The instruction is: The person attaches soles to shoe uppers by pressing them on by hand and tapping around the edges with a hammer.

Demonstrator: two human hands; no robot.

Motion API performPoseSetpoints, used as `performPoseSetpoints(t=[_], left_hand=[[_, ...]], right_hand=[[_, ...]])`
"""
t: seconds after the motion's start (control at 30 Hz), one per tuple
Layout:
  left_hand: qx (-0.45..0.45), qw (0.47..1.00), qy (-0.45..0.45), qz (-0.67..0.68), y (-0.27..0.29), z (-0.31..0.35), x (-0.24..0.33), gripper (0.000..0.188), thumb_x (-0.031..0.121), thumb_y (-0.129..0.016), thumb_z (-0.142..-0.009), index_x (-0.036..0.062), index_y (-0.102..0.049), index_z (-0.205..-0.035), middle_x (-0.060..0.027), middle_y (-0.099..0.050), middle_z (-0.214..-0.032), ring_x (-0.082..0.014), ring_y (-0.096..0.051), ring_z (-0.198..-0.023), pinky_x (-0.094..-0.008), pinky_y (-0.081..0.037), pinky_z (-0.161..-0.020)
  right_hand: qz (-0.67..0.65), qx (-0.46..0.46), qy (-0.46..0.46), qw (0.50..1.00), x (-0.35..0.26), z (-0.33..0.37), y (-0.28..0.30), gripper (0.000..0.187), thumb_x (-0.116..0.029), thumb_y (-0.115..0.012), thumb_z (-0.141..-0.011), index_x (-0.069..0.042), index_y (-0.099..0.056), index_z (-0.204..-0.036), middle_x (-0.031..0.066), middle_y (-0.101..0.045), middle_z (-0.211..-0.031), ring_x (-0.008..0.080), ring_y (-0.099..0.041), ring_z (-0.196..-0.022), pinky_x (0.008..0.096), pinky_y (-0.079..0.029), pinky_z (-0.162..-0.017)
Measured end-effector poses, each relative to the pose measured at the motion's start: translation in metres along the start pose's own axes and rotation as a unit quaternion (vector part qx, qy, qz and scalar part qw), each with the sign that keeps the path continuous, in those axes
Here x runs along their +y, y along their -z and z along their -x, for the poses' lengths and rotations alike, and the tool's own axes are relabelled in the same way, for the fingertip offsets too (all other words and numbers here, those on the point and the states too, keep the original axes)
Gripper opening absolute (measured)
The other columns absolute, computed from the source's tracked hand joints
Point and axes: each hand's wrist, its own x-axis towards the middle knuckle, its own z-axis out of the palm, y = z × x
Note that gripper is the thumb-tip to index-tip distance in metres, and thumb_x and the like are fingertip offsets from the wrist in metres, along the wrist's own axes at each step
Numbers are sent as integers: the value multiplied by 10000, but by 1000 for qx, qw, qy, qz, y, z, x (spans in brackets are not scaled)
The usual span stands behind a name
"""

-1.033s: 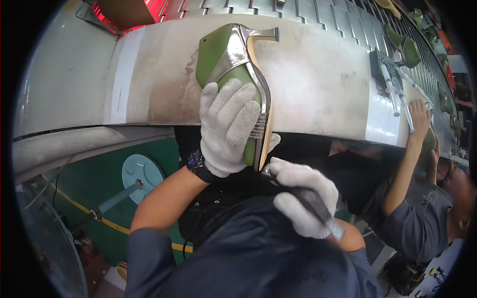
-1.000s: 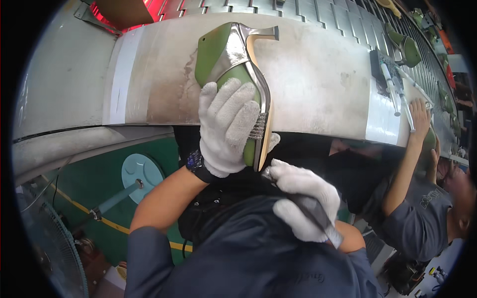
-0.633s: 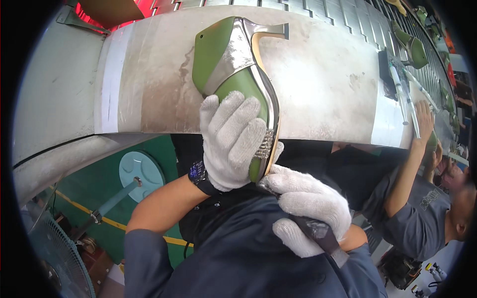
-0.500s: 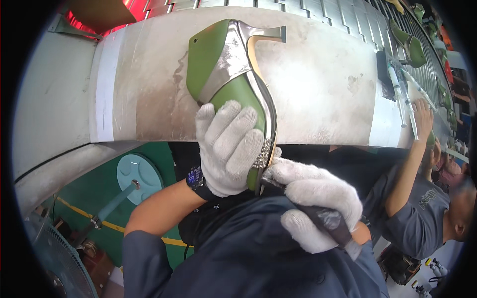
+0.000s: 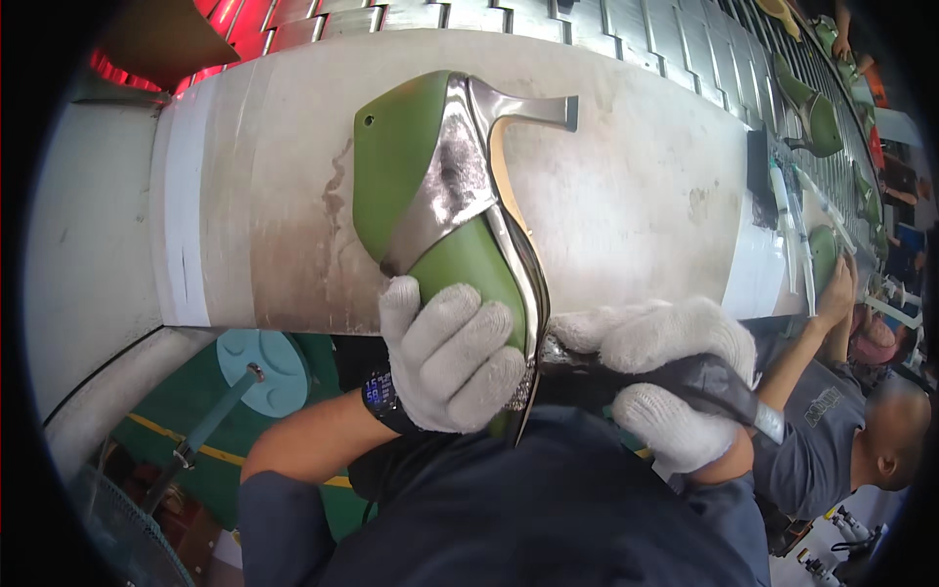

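A silver-grey metallic high-heeled shoe point(image 5: 458, 161) lies tilted on a green shoe last point(image 5: 394, 161), its slim heel pointing to the far right. My gloved left hand point(image 5: 450, 357) wraps over the front of the last and steadies it near the bench's front edge. A band of shiny studs shows beside those fingers, close to the toe. In my gloved right hand point(image 5: 675, 342) is a dark, tape-wrapped tool point(image 5: 709, 382) with a pale end. Its other end, dark and glossy, lies beside the shoe's sole edge; whether it touches cannot be made out.
The worn bench point(image 5: 626, 215) spans the middle, with a slatted metal conveyor point(image 5: 469, 17) behind it. Several syringes point(image 5: 790, 220) lie at the right, near a co-worker's hand point(image 5: 838, 289). Another green last point(image 5: 817, 122) rests on the conveyor. A blue round-based stand point(image 5: 262, 372) is at lower left.
My right hand with the tool has shifted right and slightly up along the sole edge. The shoe and my left hand appear lower in view. The co-worker now holds a green last.
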Motion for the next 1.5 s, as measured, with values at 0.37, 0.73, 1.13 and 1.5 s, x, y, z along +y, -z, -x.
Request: performPoseSetpoints(t=[0.37, 0.73, 1.13, 1.5], left_hand=[[16, 1000, -6, -18, -4, 11, -3, 448, 147, -786, -882, 164, -559, -1269, -40, -647, -1223, -232, -660, -938, -541, -422, -894], [29, 999, 34, -22, -7, 19, 9, 465, 234, -756, -976, 222, -564, -1400, 47, -632, -1350, -147, -609, -1231, -584, -401, -1202], [38, 999, 31, -22, -12, 19, 5, 439, 256, -759, -992, 253, -571, -1389, 56, -627, -1316, -140, -633, -1183, -585, -385, -1201], [-7, 999, 32, 12, 2, 8, 3, 450, 193, -776, -948, 184, -554, -1339, 11, -621, -1300, -178, -653, -1115, -605, -406, -1109]], right_hand=[[83, -26, -168, 982, -28, -60, 17, 328, -56, -842, -921, 68, -683, -1179, 343, -770, -1261, 426, -789, -1146, 557, -642, -1037], [176, -106, -47, 978, -17, -87, 15, 317, -68, -789, -1049, 21, -688, -1336, 214, -778, -1309, 284, -767, -1221, 437, -618, -1045], [162, -71, -103, 979, -25, -115, -1, 247, -101, -825, -945, 59, -721, -1103, 294, -806, -1151, 368, -807, -1059, 497, -662, -969], [158, -64, -56, 984, -12, -95, -8, 187, -67, -689, -1108, 19, -716, -1271, 147, -785, -1275, 220, -740, -1212, 404, -594, -1054]])
